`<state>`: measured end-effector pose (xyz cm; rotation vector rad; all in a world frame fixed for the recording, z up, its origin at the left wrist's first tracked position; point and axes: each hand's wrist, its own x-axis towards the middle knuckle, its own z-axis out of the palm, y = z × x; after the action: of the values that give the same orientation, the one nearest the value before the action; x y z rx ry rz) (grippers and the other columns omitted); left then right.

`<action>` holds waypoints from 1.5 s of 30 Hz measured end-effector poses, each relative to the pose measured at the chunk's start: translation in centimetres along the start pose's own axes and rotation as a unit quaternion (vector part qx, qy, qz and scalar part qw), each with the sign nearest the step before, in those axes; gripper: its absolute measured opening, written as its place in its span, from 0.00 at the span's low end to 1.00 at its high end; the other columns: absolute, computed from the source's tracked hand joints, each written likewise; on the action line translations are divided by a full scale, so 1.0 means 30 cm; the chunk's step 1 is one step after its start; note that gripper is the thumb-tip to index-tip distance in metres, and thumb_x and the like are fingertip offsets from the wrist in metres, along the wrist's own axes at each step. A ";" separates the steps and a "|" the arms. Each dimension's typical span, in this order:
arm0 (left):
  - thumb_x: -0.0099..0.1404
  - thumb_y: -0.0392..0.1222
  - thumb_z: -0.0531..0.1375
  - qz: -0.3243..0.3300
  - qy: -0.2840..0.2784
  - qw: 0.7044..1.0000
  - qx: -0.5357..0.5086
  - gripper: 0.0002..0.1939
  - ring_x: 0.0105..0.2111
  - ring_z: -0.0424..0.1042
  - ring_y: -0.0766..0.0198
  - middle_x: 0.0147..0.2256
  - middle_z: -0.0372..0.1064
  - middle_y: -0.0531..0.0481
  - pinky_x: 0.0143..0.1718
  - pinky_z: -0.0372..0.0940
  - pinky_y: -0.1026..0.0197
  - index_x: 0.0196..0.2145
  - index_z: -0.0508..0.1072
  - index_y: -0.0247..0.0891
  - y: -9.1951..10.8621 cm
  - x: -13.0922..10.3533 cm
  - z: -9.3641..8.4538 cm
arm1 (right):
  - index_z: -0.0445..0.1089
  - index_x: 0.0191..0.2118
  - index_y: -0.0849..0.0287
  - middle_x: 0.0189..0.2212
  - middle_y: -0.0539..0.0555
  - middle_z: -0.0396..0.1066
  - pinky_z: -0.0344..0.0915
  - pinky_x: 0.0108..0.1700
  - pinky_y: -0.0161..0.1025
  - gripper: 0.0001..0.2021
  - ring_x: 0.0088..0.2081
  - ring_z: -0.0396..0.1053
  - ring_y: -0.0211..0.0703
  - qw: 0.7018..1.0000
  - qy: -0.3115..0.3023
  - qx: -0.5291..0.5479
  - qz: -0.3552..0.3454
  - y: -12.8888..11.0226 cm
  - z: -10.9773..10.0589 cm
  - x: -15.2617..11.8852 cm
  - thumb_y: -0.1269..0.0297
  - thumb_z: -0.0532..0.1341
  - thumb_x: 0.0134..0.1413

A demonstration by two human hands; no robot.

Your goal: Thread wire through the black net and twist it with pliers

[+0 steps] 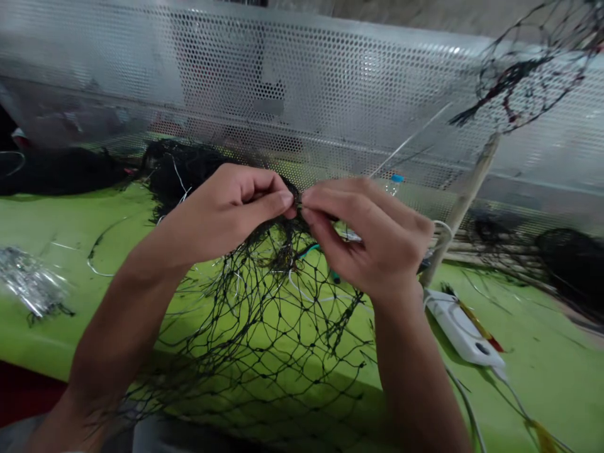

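My left hand (236, 211) and my right hand (372, 233) meet fingertip to fingertip near the middle of the head view. Each pinches thumb against index finger on a small dark piece of netting cord between them. Below the fingers hangs a black knotted net (278, 321), spread over the green table surface (28, 333) and down toward my lap. A bunched, frayed part of the net lies just under my fingertips. The exact knot or strand between the fingers is too small to make out.
Dark net heaps (61, 170) lie at the back left. Clear plastic strands (33, 283) are at the left. A white power strip (465, 327) with cables sits right, by an upright wooden stick (467, 201). A perforated metal panel (321, 94) stands behind, near a blue-capped bottle (394, 184).
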<state>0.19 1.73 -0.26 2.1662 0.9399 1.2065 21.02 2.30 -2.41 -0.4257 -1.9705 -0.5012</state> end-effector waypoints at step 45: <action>0.67 0.38 0.59 0.014 -0.013 1.000 0.000 0.15 0.24 0.51 0.70 0.21 0.53 0.55 0.22 0.47 0.62 0.22 0.72 0.36 0.011 -0.015 0.009 | 0.73 0.61 0.60 0.40 0.54 0.81 0.82 0.42 0.40 0.26 0.41 0.81 0.47 0.960 0.103 -0.155 -0.211 0.104 0.072 -0.066 0.77 0.69 0.57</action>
<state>0.36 1.16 -0.41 2.1969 0.9025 1.1892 21.78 5.94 -4.55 -0.1308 -1.7836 -1.0915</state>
